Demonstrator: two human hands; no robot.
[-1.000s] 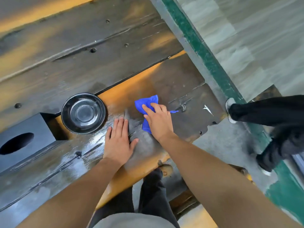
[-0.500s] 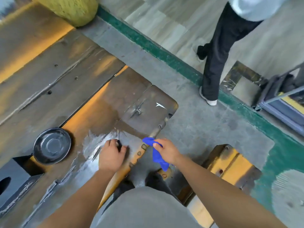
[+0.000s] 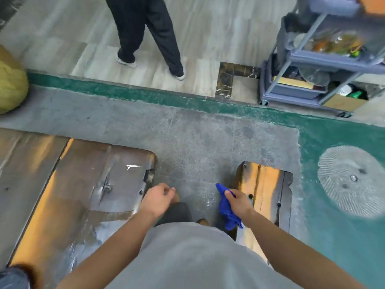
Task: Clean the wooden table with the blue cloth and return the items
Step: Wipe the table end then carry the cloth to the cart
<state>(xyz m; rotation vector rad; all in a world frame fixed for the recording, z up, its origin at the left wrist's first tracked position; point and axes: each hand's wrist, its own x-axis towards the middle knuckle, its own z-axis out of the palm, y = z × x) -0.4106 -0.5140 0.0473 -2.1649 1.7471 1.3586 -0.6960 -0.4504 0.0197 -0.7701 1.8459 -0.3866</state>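
The wooden table [image 3: 87,184] fills the lower left, dark and glossy with wet streaks near its front edge. My right hand [image 3: 237,202] is off the table, over the grey floor, gripping the blue cloth [image 3: 226,209], which hangs down crumpled below my fist. My left hand [image 3: 158,198] hovers just past the table's right end, fingers loosely curled with nothing in them. The dark bowl and the black box are out of view.
A wooden bench [image 3: 264,197] stands right of my right hand. Another person's legs [image 3: 145,32] are on the tiled floor beyond the green strip. A grey cart [image 3: 316,59] stands at top right. A yellow sack [image 3: 10,88] sits at far left.
The view has swung right, away from the table top. My right hand carried the cloth off the table to the right. My left hand lifted off the surface. The bowl left the view.
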